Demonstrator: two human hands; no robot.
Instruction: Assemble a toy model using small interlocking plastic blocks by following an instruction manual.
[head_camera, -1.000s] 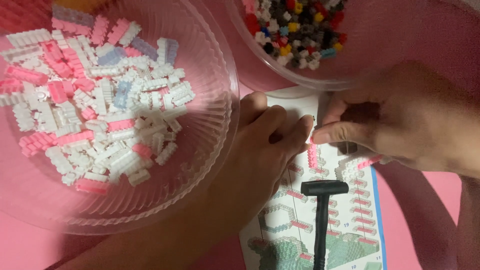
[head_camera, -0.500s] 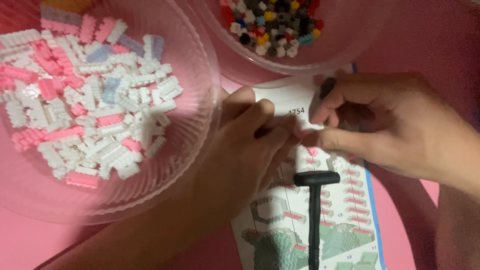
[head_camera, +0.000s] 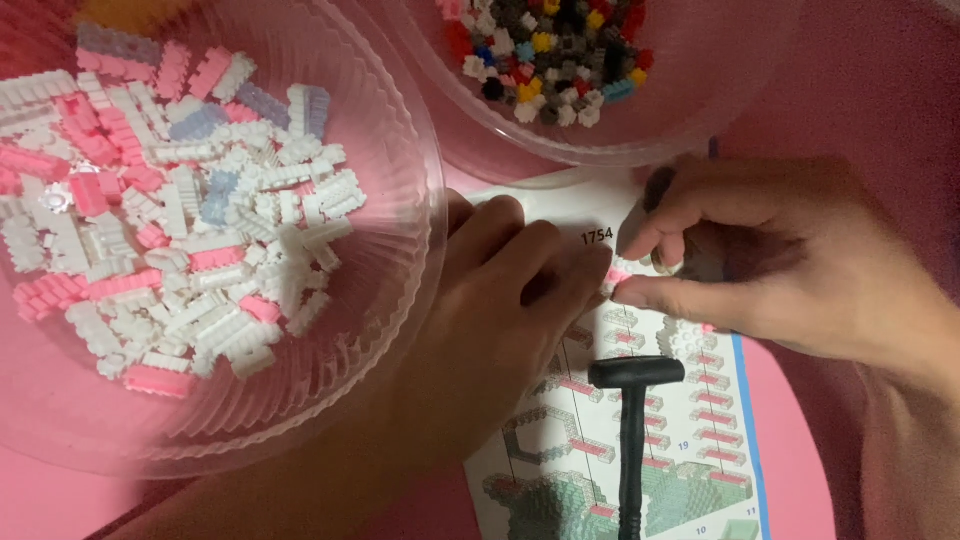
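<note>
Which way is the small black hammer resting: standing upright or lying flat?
Lying flat. The black hammer rests along the instruction sheet, head toward the hands, handle running to the bottom edge.

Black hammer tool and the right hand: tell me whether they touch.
Apart. The head view shows the black hammer tool lying on the instruction sheet, with printed paper showing between its head and the right hand above.
</note>
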